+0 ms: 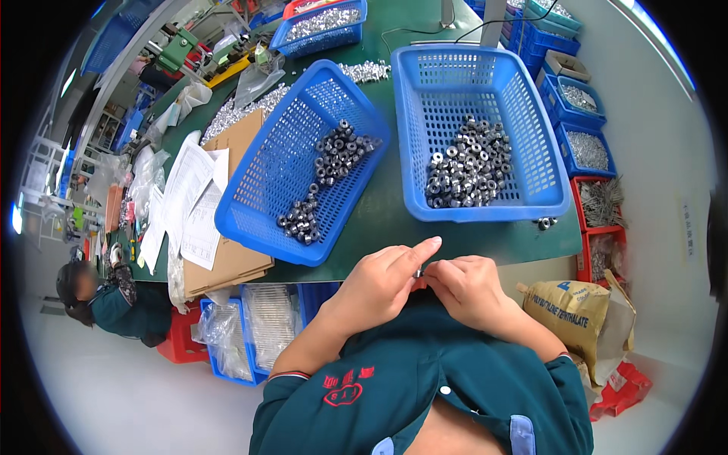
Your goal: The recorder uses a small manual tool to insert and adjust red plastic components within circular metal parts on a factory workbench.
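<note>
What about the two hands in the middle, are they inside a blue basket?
No, the left hand and right hand are together near the green shirt, outside the blue baskets.

The dark green shirt [493, 387] has short sleeves [567, 379] with striped trim [292, 374] — its front bears a red emblem [345, 393], a white button [445, 390] and light blue patches [522, 432].
</note>
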The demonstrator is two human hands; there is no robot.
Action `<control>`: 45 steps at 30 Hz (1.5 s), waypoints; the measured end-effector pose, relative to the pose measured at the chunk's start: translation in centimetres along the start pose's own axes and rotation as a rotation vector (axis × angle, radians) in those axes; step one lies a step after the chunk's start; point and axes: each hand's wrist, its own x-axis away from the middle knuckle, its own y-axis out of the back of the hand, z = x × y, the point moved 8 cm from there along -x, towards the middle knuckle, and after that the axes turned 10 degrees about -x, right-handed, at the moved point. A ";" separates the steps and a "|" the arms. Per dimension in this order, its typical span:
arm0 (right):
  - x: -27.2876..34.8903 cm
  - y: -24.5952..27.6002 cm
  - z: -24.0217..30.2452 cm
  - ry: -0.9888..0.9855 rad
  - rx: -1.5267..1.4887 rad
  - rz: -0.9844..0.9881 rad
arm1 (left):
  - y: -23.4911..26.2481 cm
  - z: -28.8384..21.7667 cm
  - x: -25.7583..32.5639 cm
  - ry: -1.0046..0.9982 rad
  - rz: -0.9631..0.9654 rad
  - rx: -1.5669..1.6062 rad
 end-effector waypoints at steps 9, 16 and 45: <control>3.0 2.5 -6.1 -0.653 -0.969 -0.373 | 0.8 -2.8 -6.9 -0.251 -0.044 -0.324; 4.8 1.7 -6.7 -0.597 -0.610 -0.236 | -4.8 4.1 -15.2 -0.086 0.180 -0.369; 5.5 -1.9 -8.2 -0.672 -0.628 -0.107 | 4.7 19.1 1.0 0.669 -0.472 -0.714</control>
